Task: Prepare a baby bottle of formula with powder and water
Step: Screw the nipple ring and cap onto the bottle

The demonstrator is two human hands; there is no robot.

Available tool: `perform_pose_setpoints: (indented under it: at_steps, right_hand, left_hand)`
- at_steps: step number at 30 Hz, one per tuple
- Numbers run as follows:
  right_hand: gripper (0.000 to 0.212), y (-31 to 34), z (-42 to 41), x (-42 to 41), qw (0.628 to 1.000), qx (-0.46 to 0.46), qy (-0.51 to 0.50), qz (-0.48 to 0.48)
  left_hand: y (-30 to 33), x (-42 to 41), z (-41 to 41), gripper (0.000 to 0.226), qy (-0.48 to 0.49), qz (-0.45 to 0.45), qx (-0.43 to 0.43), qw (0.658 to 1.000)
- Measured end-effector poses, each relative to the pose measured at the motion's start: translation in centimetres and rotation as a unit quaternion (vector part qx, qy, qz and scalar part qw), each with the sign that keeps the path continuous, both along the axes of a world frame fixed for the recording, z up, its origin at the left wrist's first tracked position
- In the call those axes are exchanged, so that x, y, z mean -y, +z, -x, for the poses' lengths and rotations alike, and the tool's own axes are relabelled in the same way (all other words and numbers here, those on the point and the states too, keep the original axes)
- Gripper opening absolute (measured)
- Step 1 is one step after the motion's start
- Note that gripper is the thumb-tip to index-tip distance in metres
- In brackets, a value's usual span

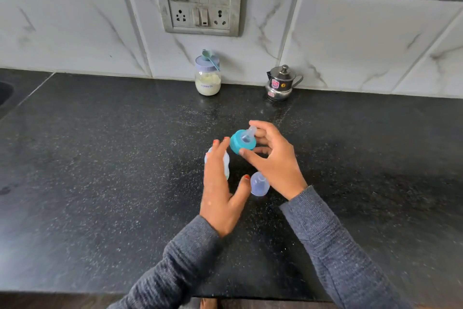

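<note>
My left hand point(220, 191) wraps around a small clear baby bottle point(226, 162) standing on the black counter point(100, 183); my fingers hide most of it. My right hand point(273, 158) holds the teal screw ring with its clear teat point(243, 142), tilted and just up and right of the bottle. A clear dome cap point(259, 184) lies on the counter between my hands. At the back wall stands a glass jar of white formula powder point(208, 78) with a lilac lid and a teal scoop on top. Right of it is a small lidded steel pot point(280, 84).
A switch and socket panel point(198, 0) is set in the marble-look tiled wall above the jar. A dark sink edge point(5, 93) shows at the far left. The counter's front edge runs along the bottom of the view.
</note>
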State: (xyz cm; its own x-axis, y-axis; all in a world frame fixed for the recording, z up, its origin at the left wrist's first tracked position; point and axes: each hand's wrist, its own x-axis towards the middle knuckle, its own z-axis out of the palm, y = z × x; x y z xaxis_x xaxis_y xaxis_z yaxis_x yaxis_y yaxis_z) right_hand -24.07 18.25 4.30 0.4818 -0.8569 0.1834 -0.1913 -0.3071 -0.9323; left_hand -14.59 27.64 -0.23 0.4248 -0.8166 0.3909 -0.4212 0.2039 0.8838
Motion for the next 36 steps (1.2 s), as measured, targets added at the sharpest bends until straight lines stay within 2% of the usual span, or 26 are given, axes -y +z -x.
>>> perform_pose_setpoints:
  at_steps: [2,5,11,16,24,28,33,36]
  right_hand:
    - [0.054,-0.4,-0.9,-0.5,1.000,-0.024,0.014,0.006]
    - [0.055,-0.9,-2.1,-0.7,0.997,-0.065,0.027,0.011]
    - [0.058,-1.5,-3.7,-0.5,0.991,-0.125,0.030,0.034]
    - [0.056,-1.9,-4.0,-0.6,0.986,-0.155,0.039,0.038]
    - [0.048,-0.4,-3.3,-0.4,0.982,-0.165,0.066,0.071]
    - [0.045,1.0,-2.6,-0.3,0.987,-0.120,0.084,0.060]
    - [0.043,3.1,-1.2,-0.3,0.984,-0.091,0.152,0.007]
    - [0.043,3.9,-0.6,-0.7,0.983,-0.061,0.174,-0.014]
  left_hand:
    - [-1.2,-0.8,-1.7,0.070,0.031,-0.017,-0.011,0.999]
    - [-3.3,-0.8,-3.4,0.079,0.073,-0.092,-0.012,0.993]
    - [-5.1,1.5,-4.4,0.090,0.048,-0.178,-0.069,0.981]
    - [-5.3,2.5,-4.3,0.064,0.043,-0.168,-0.088,0.981]
    - [-4.2,2.2,-5.9,0.047,-0.055,-0.151,-0.090,0.983]
    - [-2.4,1.4,-6.2,0.054,-0.123,-0.126,-0.164,0.971]
    - [-0.3,0.4,-6.4,0.061,-0.206,-0.113,-0.177,0.956]
    - [0.4,-0.1,-6.3,0.072,-0.225,-0.109,-0.194,0.949]
